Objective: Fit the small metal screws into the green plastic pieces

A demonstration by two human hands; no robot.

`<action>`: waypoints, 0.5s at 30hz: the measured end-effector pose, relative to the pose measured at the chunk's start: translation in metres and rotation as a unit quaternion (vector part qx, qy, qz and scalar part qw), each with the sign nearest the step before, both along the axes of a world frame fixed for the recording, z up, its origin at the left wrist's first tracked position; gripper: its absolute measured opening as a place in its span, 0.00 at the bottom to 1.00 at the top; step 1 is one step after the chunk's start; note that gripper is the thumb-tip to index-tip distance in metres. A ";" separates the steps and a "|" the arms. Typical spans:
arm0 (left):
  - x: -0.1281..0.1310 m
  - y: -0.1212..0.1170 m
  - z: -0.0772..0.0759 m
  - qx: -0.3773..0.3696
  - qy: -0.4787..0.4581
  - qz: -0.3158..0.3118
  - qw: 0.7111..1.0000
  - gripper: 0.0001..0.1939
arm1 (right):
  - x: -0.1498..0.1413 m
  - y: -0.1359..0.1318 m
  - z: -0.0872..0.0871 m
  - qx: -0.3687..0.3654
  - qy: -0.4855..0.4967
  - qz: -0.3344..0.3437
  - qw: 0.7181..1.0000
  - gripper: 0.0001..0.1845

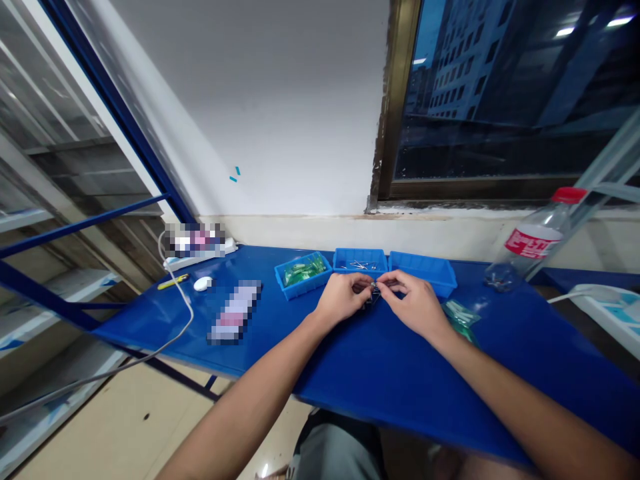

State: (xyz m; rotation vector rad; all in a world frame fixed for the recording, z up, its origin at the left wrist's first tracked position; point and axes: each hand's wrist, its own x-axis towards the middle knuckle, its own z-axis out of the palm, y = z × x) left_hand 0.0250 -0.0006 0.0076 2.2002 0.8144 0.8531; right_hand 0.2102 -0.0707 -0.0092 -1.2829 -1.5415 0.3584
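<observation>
Pinching a small dark part [373, 295] between them, the left hand [341, 299] and the right hand [411, 303] nearly meet over a blue tabletop [350, 373]. The fingers of both hands curl inward and clench the part from either side, covering so much of it that its exact kind cannot be told, though a bit of metal glints at the top. It is held low over the table, just in front of a middle blue bin [360, 261], which contains thin metal pins [359, 265]. A left blue bin [303, 275] filled with green packets [304, 270] stands just beside the middle blue bin, and a right blue bin [423, 272] stands on its other side, its contents hidden from this angle. More green packets [461, 319] lie loose on the table near the right hand. Farther left are a yellow pen [173, 281], a white computer mouse [203, 285], a blurred flat package [235, 312] and a white power strip [200, 261] with a cable [187, 327] trailing off the table edge. A clear plastic bottle [535, 240] with a red cap stands toward the right, beneath a window [500, 100].
</observation>
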 end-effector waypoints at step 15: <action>-0.001 -0.004 0.007 0.052 0.010 -0.007 0.999 0.10 | -0.001 0.004 -0.005 -0.016 -0.019 -0.001 1.000 0.09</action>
